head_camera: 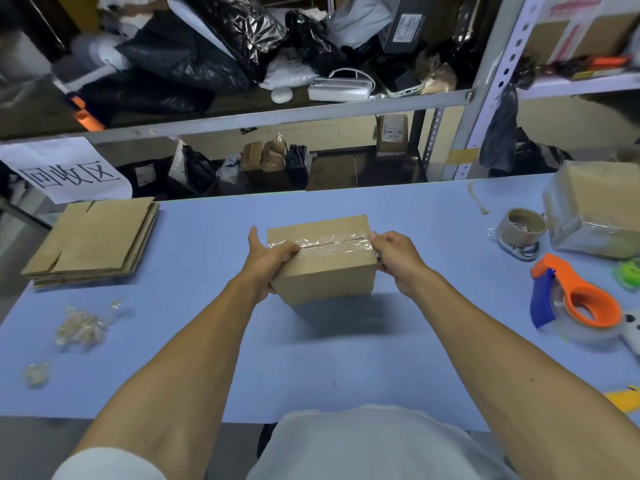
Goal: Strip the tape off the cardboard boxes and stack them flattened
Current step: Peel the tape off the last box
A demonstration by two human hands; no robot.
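A small closed cardboard box [325, 271] is held just above the blue table [346, 358], its shadow below it. A strip of clear tape [322, 244] runs along its top seam. My left hand [268, 256] grips the box's left end, thumb across the tape and fingers behind the side. My right hand [393, 256] holds the right end, its fingers curled at the tape's edge. A stack of flattened boxes [93, 239] lies at the table's far left.
Crumpled tape scraps [81, 325] lie at the near left. At the right are a tape roll [523, 226], an orange and blue tape dispenser [575, 303] and a taped carton [595, 209]. Cluttered metal shelving [277, 116] stands behind the table.
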